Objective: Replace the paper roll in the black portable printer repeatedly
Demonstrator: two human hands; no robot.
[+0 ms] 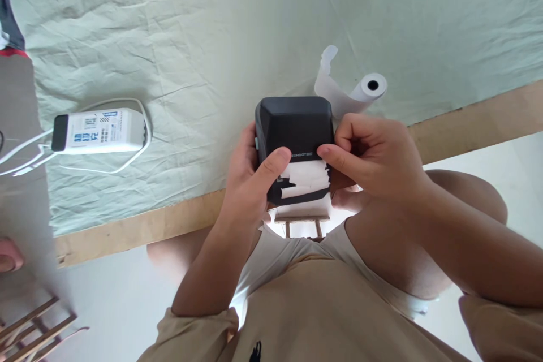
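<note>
A black label printer [297, 124] is held over the table's near edge, with torn white paper [307, 177] across its lower front. My left hand [254, 172] is wrapped round its left side, the thumb lying on the front. At the printer's right edge is my right hand [373, 153], fingers curled and thumb touching the front near the lettering; whether it pinches anything small is hidden. Behind the printer, a white paper roll [371, 88] lies on the cloth with a torn, curling strip unrolled towards the printer.
A pale green cloth [212, 56] covers the table, whose wooden edge [186, 218] runs in front of me. A white power strip [102, 131] with looped cables lies at the left. Wooden rack bars [38, 331] stand at lower left, beside a pink object [9, 254].
</note>
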